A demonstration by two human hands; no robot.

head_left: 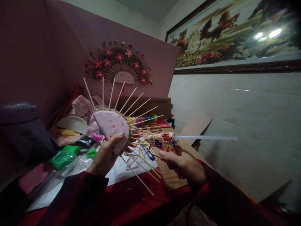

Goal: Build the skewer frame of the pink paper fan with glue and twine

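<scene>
A half-round piece covered in pink dotted cloth (pixel 111 124) is gripped in my left hand (pixel 105 153), thumb on its face. Twine edges its curve, and thin wooden sticks (pixel 137 105) fan out from it up, right and down. My right hand (pixel 185 161) is closed round a glue gun (pixel 163 141) with a flower-patterned body. A long translucent glue stick (pixel 207 137) juts from its rear to the right. The gun's nozzle end points at the twine edge among the sticks; whether it touches cannot be made out.
A finished-looking fan with pink flowers (pixel 119 57) stands against the pink board (pixel 150 47). Bags of coloured clay (pixel 64 157) and a pleated paper plate (pixel 72 125) lie left. Scissors (pixel 148 153) and loose sticks lie behind the held piece. A cardboard sheet (pixel 171 175) covers the table's right side.
</scene>
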